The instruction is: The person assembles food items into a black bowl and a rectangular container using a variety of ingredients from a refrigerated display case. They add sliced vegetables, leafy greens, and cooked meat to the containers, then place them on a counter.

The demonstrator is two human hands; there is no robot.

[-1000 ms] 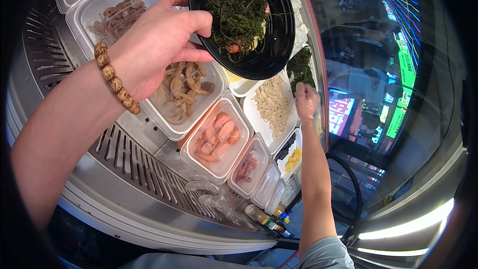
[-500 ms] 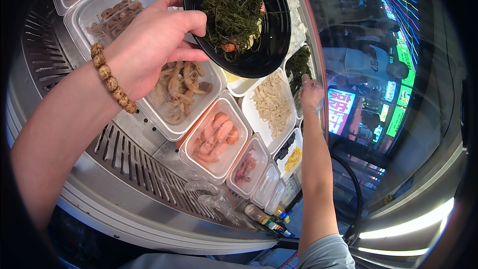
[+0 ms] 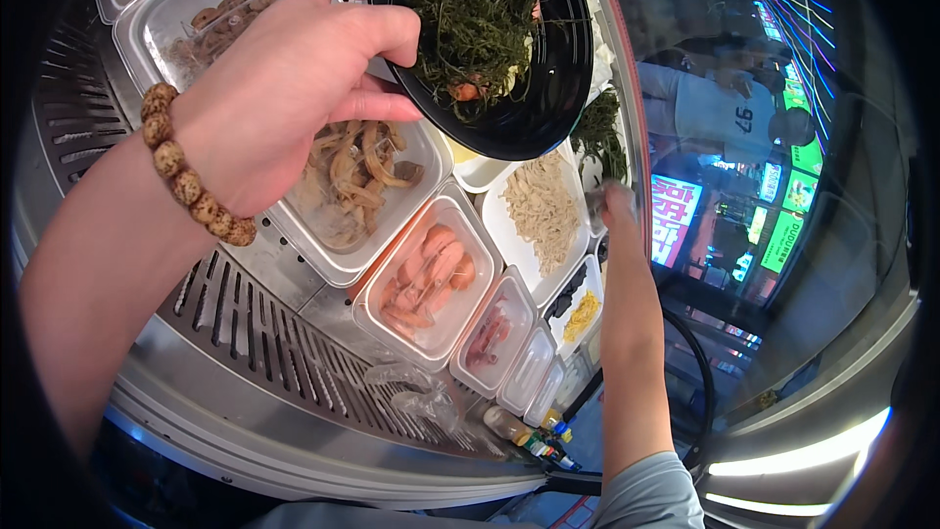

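Tabletop [image 3: 245,333]: steel, slatted, w/ clear tubs.
Bowl [image 3: 490,39]: black, held above tubs, tilted; already part-filled w/ seaweed [image 3: 470,10] plus orange bits. More room left.
Left hand [image 3: 284,88]: closed on bowl rim, thumb inside.
Right hand [image 3: 617,206]: blurred, reaching by far seaweed tub; grip can't tell.
Shrimp tub [image 3: 426,279], noodle tub [image 3: 539,216]: under bowl, nothing blocking.
Bracelet [image 3: 191,171]: beaded, left wrist.
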